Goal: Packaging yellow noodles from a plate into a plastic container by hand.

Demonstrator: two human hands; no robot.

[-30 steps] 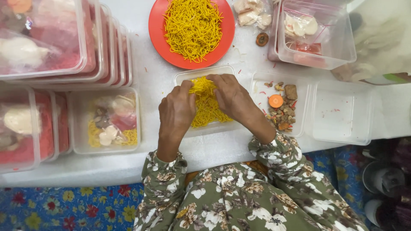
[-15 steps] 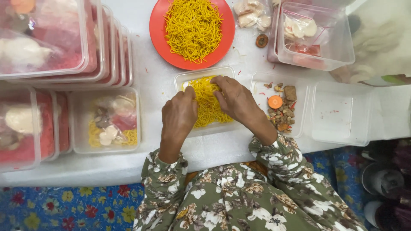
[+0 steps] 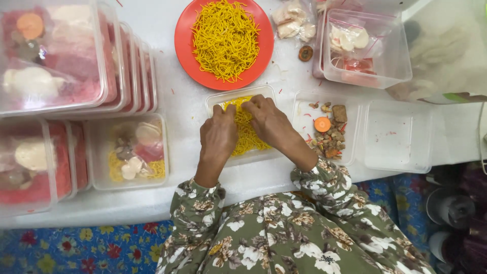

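Note:
A clear plastic container (image 3: 214,100) on the white table holds yellow noodles (image 3: 248,138). My left hand (image 3: 219,136) lies palm down on the noodles' left side, fingers together. My right hand (image 3: 269,121) presses on their upper right part, fingertips at the far rim. Whether either hand pinches noodles I cannot tell. Just beyond the container sits a red plate (image 3: 186,45) heaped with more yellow noodles (image 3: 224,38). Both sleeves are green with a flower print.
Filled, lidded containers (image 3: 50,56) are stacked at the left; one open filled box (image 3: 129,152) stands nearer. To the right are a tray with a carrot slice and brown bits (image 3: 327,129), an empty lid (image 3: 398,134), bagged food (image 3: 291,20) and a clear tub (image 3: 370,48).
Both hands have slid a little along the noodles in the container, the right hand's fingers reaching further toward the far rim. Nothing else moved.

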